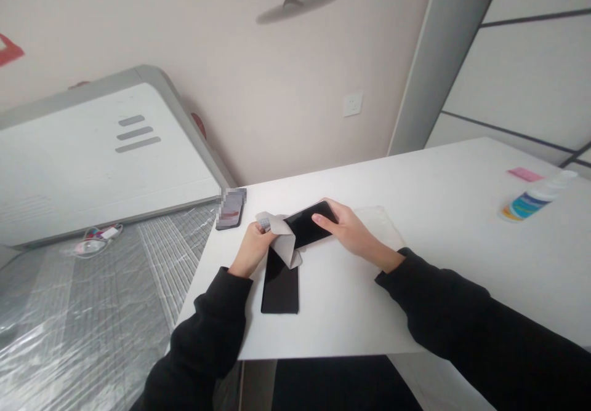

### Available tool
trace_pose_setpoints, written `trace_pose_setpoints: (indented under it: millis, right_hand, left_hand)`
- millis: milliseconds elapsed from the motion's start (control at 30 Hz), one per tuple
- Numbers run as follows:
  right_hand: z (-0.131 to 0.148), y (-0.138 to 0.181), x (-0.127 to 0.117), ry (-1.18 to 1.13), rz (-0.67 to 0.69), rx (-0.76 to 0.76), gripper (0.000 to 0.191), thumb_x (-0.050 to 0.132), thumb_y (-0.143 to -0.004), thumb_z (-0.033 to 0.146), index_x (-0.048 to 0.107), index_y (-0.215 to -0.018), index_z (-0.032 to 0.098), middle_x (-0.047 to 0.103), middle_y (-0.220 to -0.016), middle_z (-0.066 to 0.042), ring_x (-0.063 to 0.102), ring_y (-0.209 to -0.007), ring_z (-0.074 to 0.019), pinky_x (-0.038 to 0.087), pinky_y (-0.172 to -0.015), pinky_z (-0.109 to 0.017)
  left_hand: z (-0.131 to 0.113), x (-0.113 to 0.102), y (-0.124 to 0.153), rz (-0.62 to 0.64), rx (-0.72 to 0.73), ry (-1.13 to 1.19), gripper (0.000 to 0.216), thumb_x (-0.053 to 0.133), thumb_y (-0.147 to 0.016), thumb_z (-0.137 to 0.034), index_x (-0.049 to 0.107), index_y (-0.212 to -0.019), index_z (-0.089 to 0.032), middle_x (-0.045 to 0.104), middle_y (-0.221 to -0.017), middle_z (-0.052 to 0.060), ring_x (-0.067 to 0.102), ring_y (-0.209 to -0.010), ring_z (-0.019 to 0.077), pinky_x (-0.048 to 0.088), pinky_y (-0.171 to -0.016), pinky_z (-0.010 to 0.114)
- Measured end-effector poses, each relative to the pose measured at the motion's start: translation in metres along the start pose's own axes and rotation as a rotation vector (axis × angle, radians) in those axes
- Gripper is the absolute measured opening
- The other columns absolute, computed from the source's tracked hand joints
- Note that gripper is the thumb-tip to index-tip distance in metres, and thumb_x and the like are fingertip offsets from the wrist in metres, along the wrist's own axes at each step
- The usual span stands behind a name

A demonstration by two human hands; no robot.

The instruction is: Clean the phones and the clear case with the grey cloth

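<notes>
- White table [351,319] fills the middle, its far edge near a pale wall [258,103] with a socket [353,104] and painted bird legs.
- To the left, a grey-rimmed white headboard [83,159] stands over a plastic-covered mattress [92,312]; to the far right, a panelled cabinet [517,66].
- The right hand [348,229] grasps a black phone [302,227] (thumb over its dark face) above the table's left part.
- The left hand [252,248] pinches a grey cloth [285,246] against that phone's left end.
- A second phone [281,289] lies nearer, partly under the cloth; a pixelated device [231,209] lies at the table's far-left corner.
- At right, a bottle [530,202] beside a pink slip [525,174] wears a blue-and-yellow label, its lettering unreadable.
</notes>
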State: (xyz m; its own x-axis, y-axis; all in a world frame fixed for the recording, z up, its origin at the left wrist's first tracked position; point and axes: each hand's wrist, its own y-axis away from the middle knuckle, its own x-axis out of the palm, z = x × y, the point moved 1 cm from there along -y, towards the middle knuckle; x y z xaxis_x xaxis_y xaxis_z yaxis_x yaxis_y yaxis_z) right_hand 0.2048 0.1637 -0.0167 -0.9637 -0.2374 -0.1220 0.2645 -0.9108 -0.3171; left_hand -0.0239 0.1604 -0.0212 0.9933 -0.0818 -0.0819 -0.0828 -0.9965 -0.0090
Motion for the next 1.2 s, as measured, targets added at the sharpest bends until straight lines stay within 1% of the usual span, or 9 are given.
trace_pose_setpoints:
  millis: [200,300,400,533,667,867,967,1133,1200]
  right_hand:
    - [-0.005,-0.004,-0.004,-0.004,0.015,0.038,0.033,0.061,-0.088,0.053,0.055,-0.080,0.022,0.059,-0.079,-0.001,0.054,-0.074,-0.0198,0.042,-0.068,-0.032]
    - [-0.002,-0.004,-0.007,-0.001,0.022,0.040,0.033,0.062,-0.088,0.053,0.057,-0.082,0.021,0.063,-0.082,-0.002,0.057,-0.076,-0.0207,0.044,-0.070,-0.033]
    - [0.002,-0.003,-0.008,0.009,0.032,0.040,0.032,0.061,-0.090,0.051,0.059,-0.083,0.020,0.066,-0.084,-0.004,0.059,-0.079,-0.0222,0.045,-0.073,-0.034]
    - [0.005,0.000,-0.007,0.068,0.017,0.058,0.032,0.057,-0.092,0.051,0.058,-0.084,0.020,0.067,-0.086,-0.005,0.060,-0.081,-0.0234,0.044,-0.075,-0.035]
    - [0.007,0.003,-0.007,0.082,-0.003,0.052,0.033,0.055,-0.093,0.051,0.052,-0.078,0.021,0.060,-0.078,-0.002,0.053,-0.074,-0.0200,0.041,-0.070,-0.034]
    - [0.010,0.005,-0.009,0.075,-0.003,0.055,0.031,0.054,-0.094,0.048,0.050,-0.079,0.022,0.055,-0.077,0.000,0.051,-0.073,-0.0188,0.039,-0.069,-0.033]
    - [0.012,0.005,-0.010,0.080,0.015,0.043,0.030,0.054,-0.094,0.048,0.049,-0.079,0.022,0.055,-0.078,0.000,0.051,-0.073,-0.0190,0.040,-0.069,-0.033]
    - [0.013,0.007,-0.005,0.180,0.045,0.002,0.030,0.054,-0.092,0.043,0.043,-0.072,0.024,0.053,-0.072,0.000,0.049,-0.071,-0.0193,0.038,-0.067,-0.033]
    - [0.013,0.009,-0.001,0.166,0.047,0.001,0.027,0.053,-0.092,0.041,0.044,-0.072,0.024,0.056,-0.073,0.000,0.050,-0.071,-0.0196,0.038,-0.066,-0.033]
  left_hand:
    - [0.000,0.009,0.007,0.177,-0.030,0.101,0.035,0.090,-0.065,-0.043,0.077,-0.083,-0.016,0.078,-0.088,0.008,0.072,-0.091,0.0272,0.055,-0.086,0.036]
    - [-0.007,0.014,0.012,0.240,-0.064,0.120,0.040,0.093,-0.060,-0.050,0.074,-0.073,-0.017,0.077,-0.082,0.008,0.072,-0.086,0.0271,0.056,-0.080,0.035]
    - [-0.013,0.015,0.015,0.269,-0.097,0.101,0.040,0.094,-0.059,-0.049,0.072,-0.068,-0.017,0.076,-0.077,0.007,0.070,-0.075,0.0234,0.055,-0.072,0.032]
    - [-0.017,0.014,0.017,0.262,-0.149,0.045,0.033,0.092,-0.064,-0.041,0.074,-0.071,-0.015,0.074,-0.071,0.004,0.068,-0.068,0.0191,0.053,-0.071,0.029]
    - [-0.022,0.013,0.017,0.229,-0.179,-0.012,0.027,0.089,-0.066,-0.036,0.075,-0.074,-0.014,0.070,-0.064,0.000,0.064,-0.065,0.0161,0.051,-0.070,0.026]
    - [-0.023,0.013,0.016,0.156,-0.180,-0.124,0.023,0.085,-0.065,-0.030,0.070,-0.061,-0.014,0.066,-0.062,-0.002,0.055,-0.058,0.0118,0.042,-0.058,0.021]
    - [-0.022,0.017,0.018,0.138,-0.161,-0.140,0.021,0.083,-0.066,-0.032,0.072,-0.065,-0.014,0.067,-0.065,-0.001,0.056,-0.062,0.0129,0.044,-0.060,0.022]
    - [-0.024,0.031,0.025,0.234,-0.127,-0.201,0.024,0.079,-0.069,-0.036,0.075,-0.075,-0.014,0.069,-0.068,0.001,0.060,-0.066,0.0161,0.048,-0.062,0.024]
    - [-0.026,0.035,0.027,0.189,-0.084,-0.270,0.023,0.074,-0.074,-0.036,0.074,-0.078,-0.014,0.069,-0.070,0.001,0.059,-0.066,0.0151,0.047,-0.063,0.024]
